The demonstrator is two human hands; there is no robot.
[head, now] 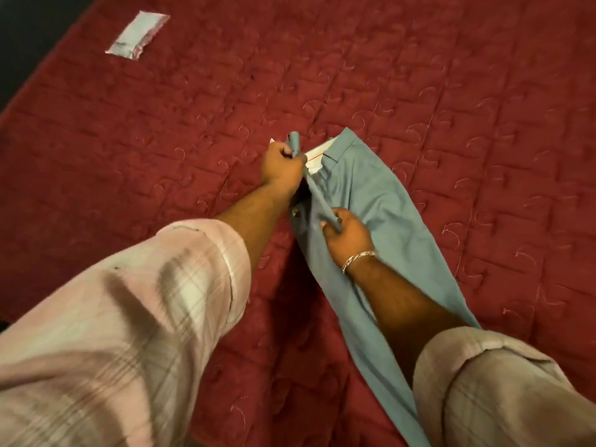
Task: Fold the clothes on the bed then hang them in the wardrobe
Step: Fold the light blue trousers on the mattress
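Bed (161, 130), red quilted cover, carries the blue-grey trousers (371, 201); long axis runs from the waistband, far, toward the person, near right. Left hand (282, 166) grips the waistband's far end, right hand (350, 233) grips it nearer; fold line probably lengthwise.

packet: small white-and-pink plastic packet (138, 37) lies flat near the bed's far left edge | floor: dark strip (22, 33) shows beyond that edge, upper left | details: packet print unreadable
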